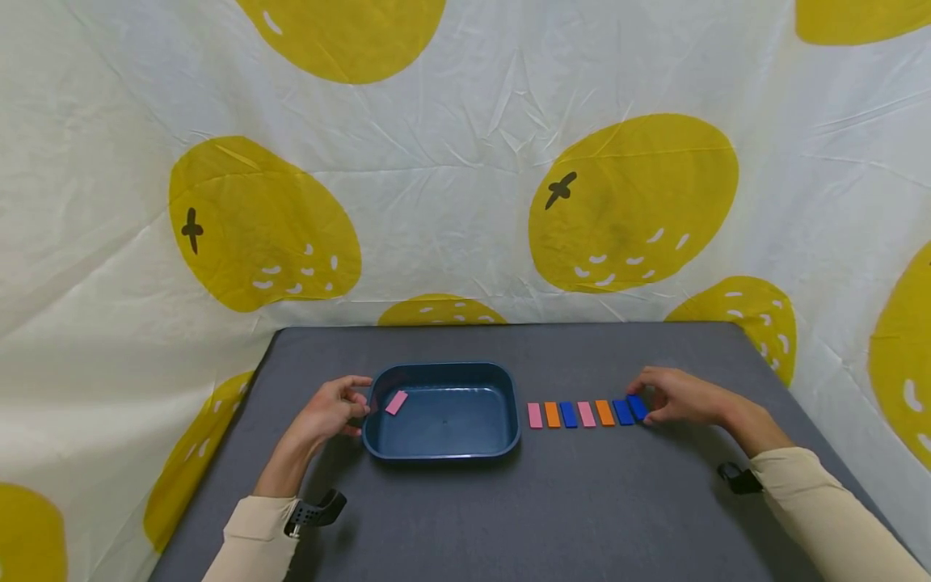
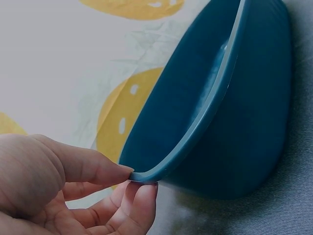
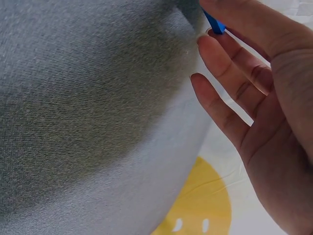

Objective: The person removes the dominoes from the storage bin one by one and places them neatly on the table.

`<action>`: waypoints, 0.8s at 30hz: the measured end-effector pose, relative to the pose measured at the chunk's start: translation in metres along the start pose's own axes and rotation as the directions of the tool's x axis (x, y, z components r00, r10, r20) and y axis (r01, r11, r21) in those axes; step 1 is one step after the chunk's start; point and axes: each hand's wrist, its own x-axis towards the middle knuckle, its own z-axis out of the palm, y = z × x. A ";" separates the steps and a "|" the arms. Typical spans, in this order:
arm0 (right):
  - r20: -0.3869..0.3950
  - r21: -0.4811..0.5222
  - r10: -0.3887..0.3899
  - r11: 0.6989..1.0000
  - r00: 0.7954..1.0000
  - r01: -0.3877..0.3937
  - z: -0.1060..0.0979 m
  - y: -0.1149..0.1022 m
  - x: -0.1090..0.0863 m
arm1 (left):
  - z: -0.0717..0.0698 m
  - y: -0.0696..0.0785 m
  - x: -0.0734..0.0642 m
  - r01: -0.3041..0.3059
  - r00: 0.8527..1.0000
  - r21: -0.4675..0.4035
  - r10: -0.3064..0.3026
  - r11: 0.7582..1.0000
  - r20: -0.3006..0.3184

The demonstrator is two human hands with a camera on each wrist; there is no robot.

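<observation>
A dark blue plastic basin stands left of the table's middle, with a pink piece lying inside at its left end. My left hand pinches the basin's left rim between thumb and fingers, as the left wrist view shows at the rim. To the right, my right hand holds a small flat blue block by thumb and fingertips; it sits slightly tilted at the right end of a row. In the right wrist view only a corner of that block shows.
The row runs rightward from the basin: pink, orange and blue pieces, the colours repeating, up to a blue piece beside the held block. Under everything is a grey cloth-covered table. Behind hangs a white curtain with yellow fruit shapes.
</observation>
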 end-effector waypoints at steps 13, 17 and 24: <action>-0.006 -0.059 -0.002 0.998 1.000 0.002 0.004 0.006 -0.001 | 0.000 0.000 0.000 0.007 1.000 0.009 -0.007 1.000 0.003; -0.004 -0.068 -0.008 0.998 1.000 0.007 0.005 0.007 -0.001 | -0.001 0.000 0.000 0.005 1.000 0.009 -0.005 1.000 0.006; 0.011 -0.064 0.019 0.998 1.000 -0.018 0.005 0.007 0.001 | -0.001 0.000 0.001 0.002 1.000 0.005 -0.002 1.000 0.004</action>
